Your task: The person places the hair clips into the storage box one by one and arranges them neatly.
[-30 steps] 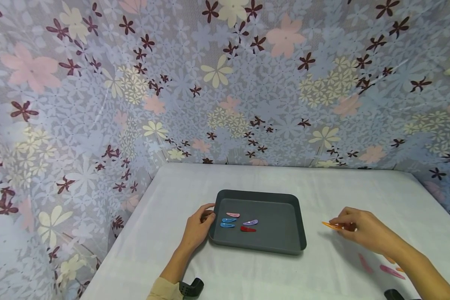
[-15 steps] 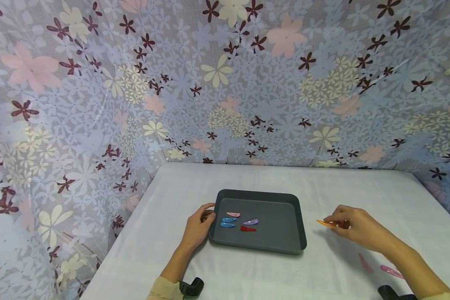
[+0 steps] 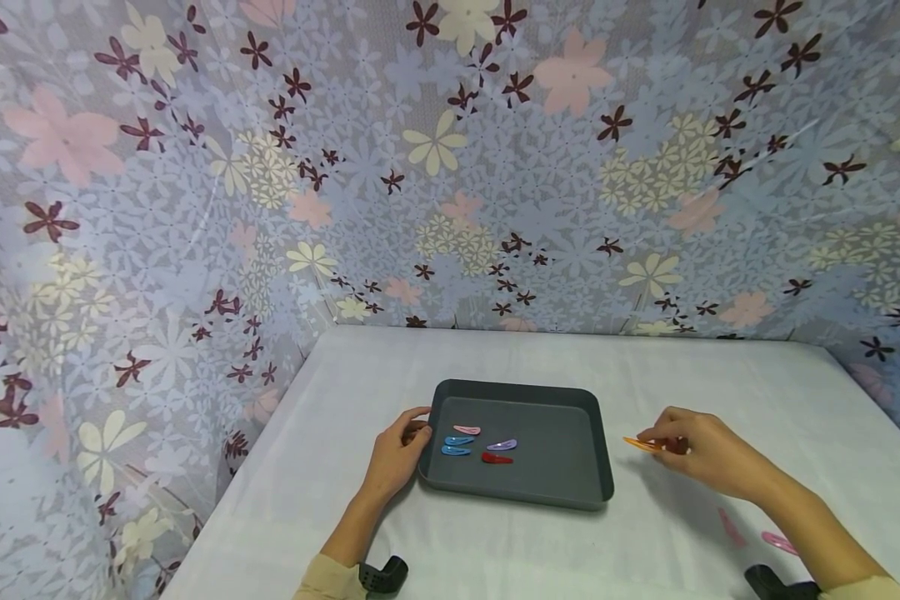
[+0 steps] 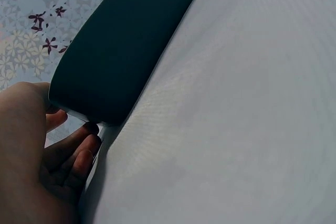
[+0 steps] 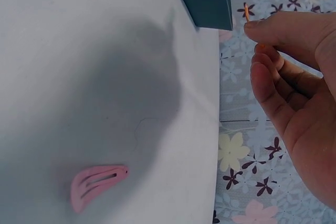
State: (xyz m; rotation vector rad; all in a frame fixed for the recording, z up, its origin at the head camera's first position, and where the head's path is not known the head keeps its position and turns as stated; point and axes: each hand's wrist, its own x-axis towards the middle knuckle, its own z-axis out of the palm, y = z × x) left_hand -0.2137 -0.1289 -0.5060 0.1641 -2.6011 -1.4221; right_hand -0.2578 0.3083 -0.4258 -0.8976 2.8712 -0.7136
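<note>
At the left edge of a dark grey tray (image 3: 551,454), my left hand (image 3: 393,454) grips the rim; in the left wrist view my fingers (image 4: 73,158) curl at the tray's end. An orange snap hair clip (image 3: 637,444) is pinched between the thumb and fingertips of my right hand (image 3: 701,450), raised above the cloth just right of the tray. Inside the tray lie a pink clip (image 3: 467,431), two blue clips (image 3: 456,451), a purple clip (image 3: 502,445) and a red clip (image 3: 497,458), all towards its left half.
Two pink hair clips lie on the white cloth at the lower right, one of them this clip (image 3: 778,542), partly behind my right forearm. Flowered fabric (image 3: 450,208) hangs behind and to the left of the white-covered table (image 3: 330,375).
My right hand has moved left towards the tray with the orange hair clip. The forearm now covers the orange clips on the cloth seen earlier. My left hand and the tray have stayed put.
</note>
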